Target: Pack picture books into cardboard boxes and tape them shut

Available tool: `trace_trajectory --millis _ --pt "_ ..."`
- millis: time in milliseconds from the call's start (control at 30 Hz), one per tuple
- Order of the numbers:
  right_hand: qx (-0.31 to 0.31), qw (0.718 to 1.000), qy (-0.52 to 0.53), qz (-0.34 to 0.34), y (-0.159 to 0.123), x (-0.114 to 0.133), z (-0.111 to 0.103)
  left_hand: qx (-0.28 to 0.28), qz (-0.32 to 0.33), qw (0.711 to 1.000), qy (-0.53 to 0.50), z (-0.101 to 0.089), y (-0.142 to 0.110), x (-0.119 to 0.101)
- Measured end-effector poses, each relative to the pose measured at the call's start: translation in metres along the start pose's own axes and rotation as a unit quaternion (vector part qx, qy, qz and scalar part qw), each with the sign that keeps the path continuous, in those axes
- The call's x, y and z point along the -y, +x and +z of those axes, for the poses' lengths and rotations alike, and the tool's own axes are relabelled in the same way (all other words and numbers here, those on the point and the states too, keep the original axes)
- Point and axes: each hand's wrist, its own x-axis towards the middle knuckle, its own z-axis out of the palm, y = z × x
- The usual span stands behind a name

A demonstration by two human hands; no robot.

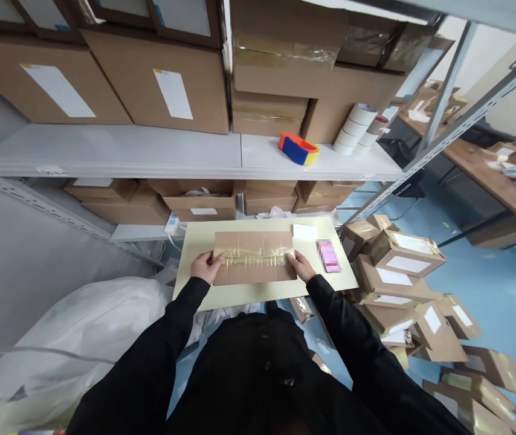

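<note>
Taped carton (255, 272) held by both ends at the middle of a pale tabletop (260, 292).
Bare surface runs to the left edge; the left hand (206, 267) grips the carton's left end, thumb on top. A bare strip lines the near edge. The right hand (301, 266) grips the opposite end. Behind it sits a white slip (304, 232); farther right, a pink item (328, 255) narrows the free room, and stacked boxes (387, 275) crowd the right edge.

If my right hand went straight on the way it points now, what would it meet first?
Probably the cardboard box, since your right hand already touches its right end; depth there is hard to judge.
</note>
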Motion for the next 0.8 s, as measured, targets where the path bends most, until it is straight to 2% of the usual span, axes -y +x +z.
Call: trace_trajectory --millis 200,367,533,800 --pt "-0.051 0.996 -0.036 0.066 0.01 0.007 0.002 0.024 -0.044 0.997 0.062 -0.011 0.01 -0.009" --pt "-0.061 0.987 -0.12 0.086 0.021 0.005 0.011 0.069 -0.059 0.994 0.06 0.002 0.014 0.0" --pt "-0.046 0.987 -0.134 0.074 0.026 -0.002 0.014 0.043 -0.064 0.996 0.054 0.021 0.01 0.008" --pt "-0.028 0.988 -0.145 0.055 0.04 -0.001 0.011 0.006 -0.053 0.997 0.049 0.026 0.004 0.001"
